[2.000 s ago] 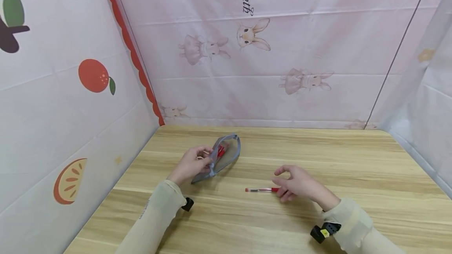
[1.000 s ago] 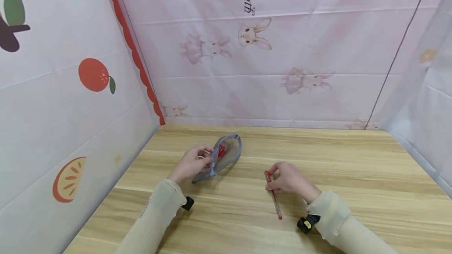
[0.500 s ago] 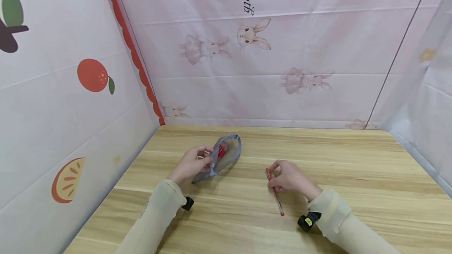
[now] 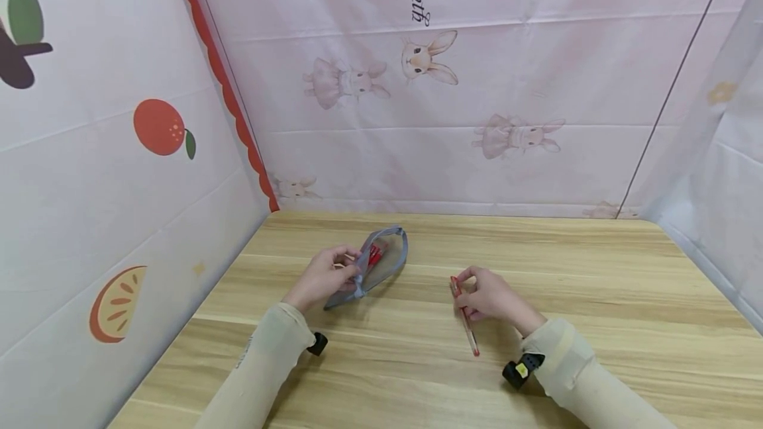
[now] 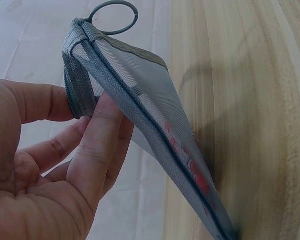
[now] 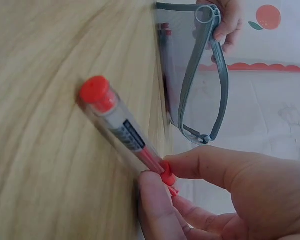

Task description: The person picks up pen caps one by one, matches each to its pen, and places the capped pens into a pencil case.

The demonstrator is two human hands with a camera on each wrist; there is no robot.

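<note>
My left hand (image 4: 324, 277) pinches the near rim of a grey-blue mesh zipper pouch (image 4: 390, 267), which gapes toward the right. In the left wrist view, thumb and fingers hold the zipper edge of the pouch (image 5: 154, 125), and a ring hangs at its corner. Red pens (image 4: 374, 255) show inside it. My right hand (image 4: 491, 293) grips a red-capped clear pen (image 4: 467, 330) between thumb and fingers. In the right wrist view, the fingers hold the pen (image 6: 127, 132) near its red cap; its red end plug lies close to the wooden surface.
The wooden table (image 4: 405, 376) spreads beneath both hands. A pink curtain (image 4: 447, 104) with rabbit prints rises at the back. White printed cloth (image 4: 119, 210) stands along the left side. Small black cameras (image 4: 517, 373) are strapped at the wrists.
My right hand first hovered over the pen lying sideways, then took hold of it and turned it lengthwise. Lately it has shifted slightly farther from me. The left hand and pouch have stayed put.
</note>
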